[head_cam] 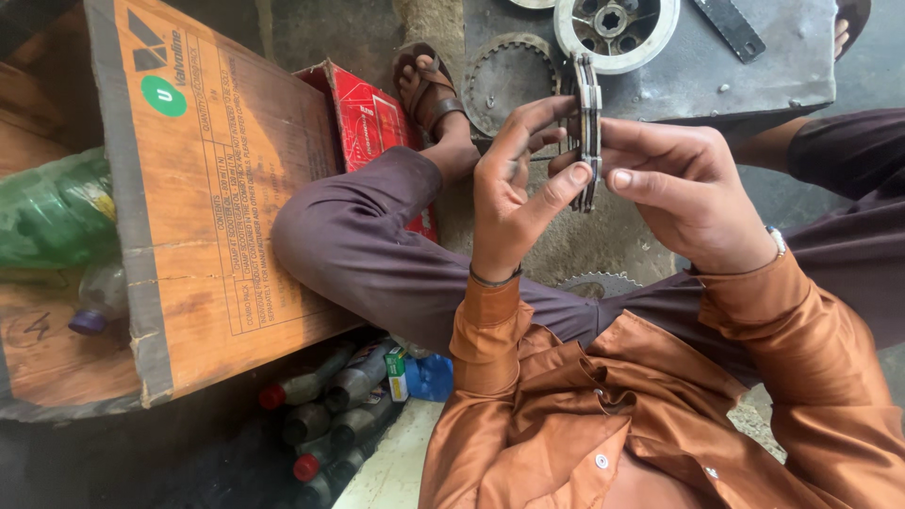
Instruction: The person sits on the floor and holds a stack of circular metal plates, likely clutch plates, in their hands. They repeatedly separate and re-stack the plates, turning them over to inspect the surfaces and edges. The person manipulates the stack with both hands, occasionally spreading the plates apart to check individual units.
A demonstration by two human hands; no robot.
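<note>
**Two hands holding a stack of toothed ring plates on edge**

The left hand (514, 188) and the right hand (683, 193) meet in front of the chest and grip a stack of thin ring plates (588, 127) between them. The left thumb and forefinger pinch the near edge of the stack; the right hand's fingers press against its far side, thumb extended toward the left thumb. The stack is seen edge-on and stands nearly upright: several flat grey metal discs lie face to face, with small square tabs projecting along the rim. Both sleeves are of shiny copper-coloured cloth; a band shows at each wrist.

Beyond the hands, a grey metal sheet (745, 80) lies on the floor and carries a round white-rimmed hub (617, 28) and a dark toothed disc (504, 80). A sandalled foot (429, 90) rests just left of that disc, beside a red box (372, 118). Farther left stands a large brown cardboard carton (203, 188), with green plastic bottles (57, 212) past it. Grey bottles with red caps (325, 415) lie below the carton.
</note>
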